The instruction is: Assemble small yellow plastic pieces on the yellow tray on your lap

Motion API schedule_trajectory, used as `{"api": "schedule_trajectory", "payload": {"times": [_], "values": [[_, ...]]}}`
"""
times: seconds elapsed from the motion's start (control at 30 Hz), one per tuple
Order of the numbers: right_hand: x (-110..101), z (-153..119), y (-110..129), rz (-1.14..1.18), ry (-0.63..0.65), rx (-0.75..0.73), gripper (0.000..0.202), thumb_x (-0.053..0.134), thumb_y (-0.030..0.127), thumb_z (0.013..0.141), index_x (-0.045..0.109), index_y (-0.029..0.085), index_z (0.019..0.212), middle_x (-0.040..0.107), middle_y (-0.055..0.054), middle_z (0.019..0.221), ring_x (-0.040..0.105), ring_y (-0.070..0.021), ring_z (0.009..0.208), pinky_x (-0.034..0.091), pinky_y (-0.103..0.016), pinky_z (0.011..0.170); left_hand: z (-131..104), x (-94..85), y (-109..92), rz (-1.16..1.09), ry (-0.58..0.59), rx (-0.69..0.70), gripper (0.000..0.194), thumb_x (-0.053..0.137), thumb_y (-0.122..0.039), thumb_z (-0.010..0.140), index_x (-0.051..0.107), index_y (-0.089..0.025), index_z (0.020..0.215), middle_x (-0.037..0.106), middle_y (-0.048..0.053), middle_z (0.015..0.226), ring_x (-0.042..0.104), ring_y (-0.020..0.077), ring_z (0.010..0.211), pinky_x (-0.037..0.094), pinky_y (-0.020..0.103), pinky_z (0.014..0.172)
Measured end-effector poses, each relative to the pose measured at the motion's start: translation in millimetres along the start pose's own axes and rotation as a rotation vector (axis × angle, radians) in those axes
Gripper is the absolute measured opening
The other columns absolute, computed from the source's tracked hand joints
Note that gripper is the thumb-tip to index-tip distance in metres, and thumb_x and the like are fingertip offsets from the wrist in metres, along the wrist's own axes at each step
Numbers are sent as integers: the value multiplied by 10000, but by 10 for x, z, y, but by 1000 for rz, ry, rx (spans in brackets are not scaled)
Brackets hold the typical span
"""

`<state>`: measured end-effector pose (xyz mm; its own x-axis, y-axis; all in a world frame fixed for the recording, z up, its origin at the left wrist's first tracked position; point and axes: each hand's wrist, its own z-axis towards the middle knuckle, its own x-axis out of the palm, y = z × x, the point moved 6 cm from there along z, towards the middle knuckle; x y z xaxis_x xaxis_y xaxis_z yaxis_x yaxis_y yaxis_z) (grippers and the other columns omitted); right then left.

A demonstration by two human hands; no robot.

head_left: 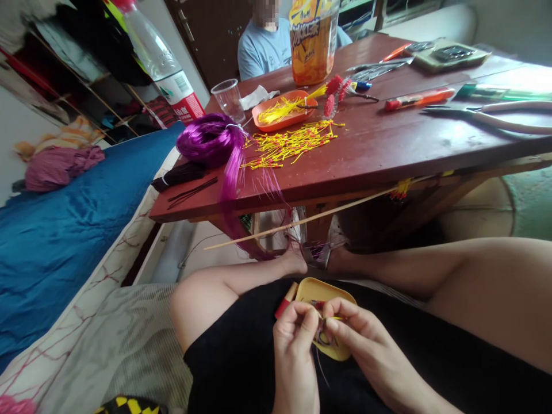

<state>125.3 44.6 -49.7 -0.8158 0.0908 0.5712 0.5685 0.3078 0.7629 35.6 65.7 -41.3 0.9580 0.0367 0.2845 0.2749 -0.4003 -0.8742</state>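
Observation:
Over the lap, my left hand (295,336) and my right hand (360,333) meet fingertip to fingertip in front of a yellow tray (308,287). My left thumb and index finger pinch a thin pale thread (321,368), whose loose end hangs down over the black cloth. Between my right thumb and fingers is a small yellow stem (337,318), its tip poking out past the fingers. Both hands are closed. Small dark and red items in the tray are partly hidden behind my fingers. A red and tan roll (285,302) lies at the tray's left edge.
Ahead is a red table (379,149) with a purple thread bundle (211,141), yellow stems (293,144), an orange dish (280,122), pliers (483,112) and bottles. A thin stick (276,229) crosses before its edge. A person (263,49) sits beyond; a blue bed (86,213) is left.

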Motion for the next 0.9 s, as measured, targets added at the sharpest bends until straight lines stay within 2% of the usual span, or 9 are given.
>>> {"api": "schedule_trajectory", "payload": {"times": [0.1,0.23,0.3,0.4,0.47,0.53,0.6,0.77,0.9], "values": [[-13,-23,47,-60,-6,-58,262,595,421,791,495,185,743,455,26,670,388,-99,622,351,-197,575,-12,-20,-13,-6,19,30,242,638,-370,735,544,-169,637,524,-28,608,453,109,605,388,204,594],[-58,-56,184,-389,-46,-206,222,549,379,833,514,186,729,474,11,688,410,-116,634,353,-212,574,-28,-1,-110,317,120,131,250,584,-368,789,565,-156,659,539,-12,613,461,113,594,379,205,576],[-44,-63,209,-416,-52,-218,223,541,373,839,516,186,721,470,13,684,403,-114,628,345,-209,571,-49,4,-183,407,109,230,245,549,-349,817,550,-163,659,532,-15,615,466,111,584,383,202,560],[14,-63,152,-178,-36,-122,244,564,412,812,498,189,738,452,23,684,374,-107,624,341,-198,567,-121,24,-341,463,79,479,207,495,-247,852,516,-181,656,538,-15,632,501,118,600,418,213,585],[54,-68,104,-46,-34,-63,273,596,434,780,495,184,738,438,28,677,355,-103,625,341,-195,579,-218,83,-470,605,114,740,149,488,-133,833,533,-184,700,560,-9,658,526,127,628,441,244,644],[80,-73,82,-11,-35,-38,297,622,444,755,497,177,722,428,30,661,343,-101,622,340,-194,585,-335,146,-564,786,151,1008,148,490,-49,796,566,-173,770,586,6,687,537,137,649,445,284,699],[89,-76,94,-40,-42,-53,308,630,452,746,502,173,711,431,28,656,348,-102,619,344,-195,581,-406,165,-609,901,147,1171,162,488,-23,785,580,-154,811,593,21,691,534,141,643,442,307,713],[53,-85,206,-264,-121,-224,253,576,414,800,525,177,728,453,14,670,396,-113,624,372,-198,568,-398,158,-591,1015,124,1215,147,484,-29,796,571,-143,827,608,37,695,550,153,660,441,323,731],[36,-83,171,-316,-129,-258,247,551,403,816,507,181,716,438,21,642,398,-107,580,380,-191,521,-395,166,-544,1072,142,1239,170,483,-19,778,580,-146,834,611,41,684,546,161,659,437,332,745]]}}
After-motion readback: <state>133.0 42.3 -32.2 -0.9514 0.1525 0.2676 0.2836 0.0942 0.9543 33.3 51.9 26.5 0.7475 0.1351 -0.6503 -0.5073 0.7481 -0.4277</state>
